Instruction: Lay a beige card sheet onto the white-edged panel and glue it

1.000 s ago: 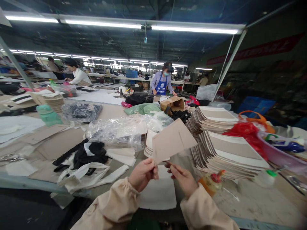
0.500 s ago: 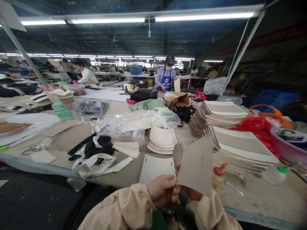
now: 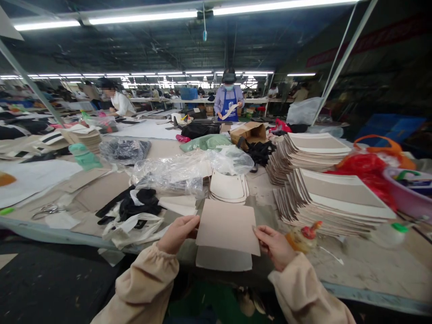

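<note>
A beige fabric-like panel [image 3: 227, 225] is held level between both hands, over a pale panel [image 3: 224, 260] whose near part shows below it. My left hand [image 3: 180, 231] pinches the held panel's left edge, fingers partly hidden. At its right edge, my right hand [image 3: 275, 243] grips it between thumb and fingers. Just behind lies a small stack of cream panels with rounded corners [image 3: 227, 186]. To the right stand a near stack of beige-and-white panels [image 3: 340, 193] and a farther stack of similar panels [image 3: 317, 150].
A glue bottle with a red cap [image 3: 305, 236] and a green-capped container [image 3: 389, 234] stand right of my right hand. Black straps [image 3: 145, 204], clear plastic wrap [image 3: 175, 173] and scissors [image 3: 47, 210] lie to the left. A co-worker in a blue apron [image 3: 231, 101] stands across the table.
The beige panel has turned from upright and tilted to level and moved left over the pale panel. My hands have parted from close together to opposite edges of it.
</note>
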Motion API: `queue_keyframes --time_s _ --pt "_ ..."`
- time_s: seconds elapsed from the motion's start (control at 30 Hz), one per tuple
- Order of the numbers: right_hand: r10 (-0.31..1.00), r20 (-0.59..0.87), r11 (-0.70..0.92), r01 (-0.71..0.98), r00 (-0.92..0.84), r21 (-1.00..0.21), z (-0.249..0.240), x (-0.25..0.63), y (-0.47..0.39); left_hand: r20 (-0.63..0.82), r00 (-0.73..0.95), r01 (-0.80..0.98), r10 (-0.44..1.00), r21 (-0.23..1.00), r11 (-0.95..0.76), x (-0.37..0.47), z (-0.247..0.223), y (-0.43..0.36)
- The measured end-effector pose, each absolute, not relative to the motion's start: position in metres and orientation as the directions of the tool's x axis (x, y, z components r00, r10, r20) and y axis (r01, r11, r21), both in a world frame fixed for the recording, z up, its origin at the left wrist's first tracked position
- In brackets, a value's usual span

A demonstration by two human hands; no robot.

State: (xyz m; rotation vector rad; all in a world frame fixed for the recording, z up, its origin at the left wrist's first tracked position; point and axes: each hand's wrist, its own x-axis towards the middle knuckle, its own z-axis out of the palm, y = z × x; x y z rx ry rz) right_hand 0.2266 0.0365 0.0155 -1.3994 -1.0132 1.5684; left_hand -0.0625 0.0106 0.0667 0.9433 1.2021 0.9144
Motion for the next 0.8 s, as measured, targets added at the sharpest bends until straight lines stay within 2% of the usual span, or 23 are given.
queue_keyframes --time_s 0.1,0.2,0.33,0.43,0.57,0.63,0.8 --pt "0.936 -0.343 -0.333 0.124 -0.076 -0.935 0.008 0.223 0.038 -0.325 0.062 0.069 0.944 0.945 0.320 -0.060 0.058 0.012" --pt "0.946 -0.319 -0.290 0.291 -0.060 -0.912 0.004 0.222 0.042 -0.377 0.058 0.179 0.924 0.915 0.362 -0.061 0.041 0.018" --pt "0.958 -0.281 -0.210 0.532 -0.056 -0.820 0.000 0.222 0.048 -0.415 0.068 0.374 0.907 0.854 0.362 -0.070 0.016 0.024" --pt "0.958 -0.281 -0.170 0.661 -0.064 -0.731 -0.002 0.222 0.052 -0.425 0.079 0.576 0.902 0.758 0.306 -0.072 0.006 0.025" --pt "0.954 -0.293 -0.142 0.767 -0.063 -0.625 -0.005 0.220 0.056 -0.422 0.064 0.823 0.904 0.535 0.192 -0.064 0.012 0.027" --pt "0.952 -0.299 -0.133 0.799 -0.061 -0.586 -0.006 0.219 0.057 -0.400 0.044 0.886 0.915 0.439 0.149 -0.059 0.017 0.028" --pt "0.949 -0.308 -0.114 0.832 -0.071 -0.543 -0.009 0.217 0.059 -0.392 0.033 0.912 0.919 0.387 0.132 -0.055 0.023 0.028"
